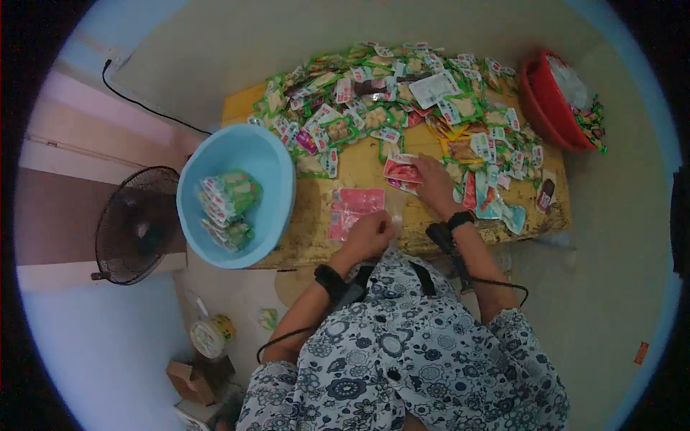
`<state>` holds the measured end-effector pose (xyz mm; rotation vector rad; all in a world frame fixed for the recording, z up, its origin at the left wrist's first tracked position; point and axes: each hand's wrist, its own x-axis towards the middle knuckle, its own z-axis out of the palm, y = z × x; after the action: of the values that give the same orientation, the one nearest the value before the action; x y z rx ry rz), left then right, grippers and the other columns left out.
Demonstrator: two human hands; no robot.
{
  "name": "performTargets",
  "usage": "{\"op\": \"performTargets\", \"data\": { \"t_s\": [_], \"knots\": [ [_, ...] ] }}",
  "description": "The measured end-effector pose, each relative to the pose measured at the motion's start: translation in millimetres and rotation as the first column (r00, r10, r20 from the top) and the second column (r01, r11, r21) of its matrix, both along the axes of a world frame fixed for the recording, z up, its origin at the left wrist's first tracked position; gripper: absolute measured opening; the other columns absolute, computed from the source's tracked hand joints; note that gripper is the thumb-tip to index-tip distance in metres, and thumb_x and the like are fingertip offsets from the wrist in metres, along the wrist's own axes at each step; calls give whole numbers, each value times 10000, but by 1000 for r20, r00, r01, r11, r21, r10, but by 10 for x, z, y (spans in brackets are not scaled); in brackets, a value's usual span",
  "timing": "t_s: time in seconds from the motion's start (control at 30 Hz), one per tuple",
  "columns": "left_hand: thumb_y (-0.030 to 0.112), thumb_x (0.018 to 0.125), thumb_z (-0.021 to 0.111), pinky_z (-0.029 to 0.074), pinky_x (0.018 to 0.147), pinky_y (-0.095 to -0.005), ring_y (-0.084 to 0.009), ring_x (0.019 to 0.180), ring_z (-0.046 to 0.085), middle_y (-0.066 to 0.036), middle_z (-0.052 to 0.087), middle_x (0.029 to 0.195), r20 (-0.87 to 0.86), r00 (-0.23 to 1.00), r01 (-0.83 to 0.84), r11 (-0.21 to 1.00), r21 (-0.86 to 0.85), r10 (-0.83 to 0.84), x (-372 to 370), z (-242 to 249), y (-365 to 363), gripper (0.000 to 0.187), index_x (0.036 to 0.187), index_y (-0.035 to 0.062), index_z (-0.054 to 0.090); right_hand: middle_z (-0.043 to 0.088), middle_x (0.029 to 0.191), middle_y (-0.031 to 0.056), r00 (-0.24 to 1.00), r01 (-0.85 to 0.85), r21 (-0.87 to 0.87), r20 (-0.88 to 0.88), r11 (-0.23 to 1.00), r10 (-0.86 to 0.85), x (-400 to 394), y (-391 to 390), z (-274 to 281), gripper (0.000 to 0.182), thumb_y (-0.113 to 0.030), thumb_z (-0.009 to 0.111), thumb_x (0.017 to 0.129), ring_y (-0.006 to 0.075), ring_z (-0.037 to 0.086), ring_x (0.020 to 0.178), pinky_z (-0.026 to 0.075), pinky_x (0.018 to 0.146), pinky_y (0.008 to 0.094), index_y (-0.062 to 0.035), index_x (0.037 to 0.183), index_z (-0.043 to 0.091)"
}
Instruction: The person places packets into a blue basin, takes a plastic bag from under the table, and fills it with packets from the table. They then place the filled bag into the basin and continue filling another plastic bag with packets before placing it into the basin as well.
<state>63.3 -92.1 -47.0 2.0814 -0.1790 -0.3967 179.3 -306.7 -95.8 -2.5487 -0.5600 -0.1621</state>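
My left hand (374, 233) is closed at the near edge of a clear plastic bag with pink print (357, 200), which lies flat on the yellow table (309, 237). The clear edge of this bag shows just right of my fingers. Slightly farther right, my right hand (435, 183) grips a small red snack packet (402, 170) by its right end. Under that packet lies a purple-pink packet (399, 185). A large heap of green, white and brown snack packets (377, 118) covers the back of the table, beyond both hands.
A light blue basin (277, 223) with several green packets stands at the left. Red basins (535, 100) holding a clear bag and wrapped pieces sit at the back right. A black fan (136, 226) stands left of the basin. Below are a white tub (207, 339) and a cardboard box (190, 382).
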Motion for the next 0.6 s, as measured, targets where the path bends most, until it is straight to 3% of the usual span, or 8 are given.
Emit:
{"op": "performTargets", "data": {
  "t_s": [0.07,0.17,0.27,0.33,0.4,0.47,0.6],
  "knots": [
    [244,873,611,474,644,-380,-248,666,590,-142,609,728,-5,1000,0,1000,-5,0,15,7,16,249,874,-5,605,536,1349,131,998,9,-163,-60,987,-19,64,64,-110,621,-123,742,762,342,489,1241,383,1065,451,-113,1337,505],
    [222,845,612,469,646,-403,-307,686,604,-166,620,747,-81,997,-1,1000,-27,-1,-10,97,26,219,838,4,598,539,1348,147,985,11,15,-170,1000,-9,69,63,-82,537,-102,686,803,339,480,1258,384,1075,445,-108,1316,527],
    [234,848,622,469,643,-397,-278,677,593,-149,612,739,-71,997,-11,1000,-7,10,-14,85,33,232,851,3,602,630,1169,124,993,28,159,-116,987,-10,260,-80,-382,367,-158,641,885,263,620,1026,509,874,396,-72,1237,583],
    [265,862,640,468,632,-385,-221,664,573,-119,590,704,-24,999,-31,999,-36,30,-12,20,69,262,866,5,613,647,1030,76,941,194,428,-336,883,-44,339,-191,-206,297,-194,615,928,181,628,879,523,763,333,-63,1194,610],
    [261,854,649,468,637,-384,-222,669,569,-117,589,716,-15,999,-33,998,-56,33,-15,-20,91,257,863,6,616,642,935,35,863,338,579,-505,742,0,323,-263,-37,271,-231,610,947,117,604,771,506,689,279,-59,1156,626],
    [257,848,654,467,642,-382,-219,676,568,-114,590,725,-17,999,-39,996,-83,38,-12,-36,70,253,864,8,617,616,886,1,791,434,647,-607,627,78,221,-363,88,275,-269,626,942,71,548,705,455,652,234,-61,1122,632],
    [250,836,664,473,657,-374,-203,707,579,-102,603,754,-90,996,-30,996,-86,23,6,-9,77,241,875,15,622,580,825,-21,721,517,624,-687,586,95,-153,-315,464,249,-282,645,930,52,519,666,438,634,221,-56,1032,631]
  ]
}}
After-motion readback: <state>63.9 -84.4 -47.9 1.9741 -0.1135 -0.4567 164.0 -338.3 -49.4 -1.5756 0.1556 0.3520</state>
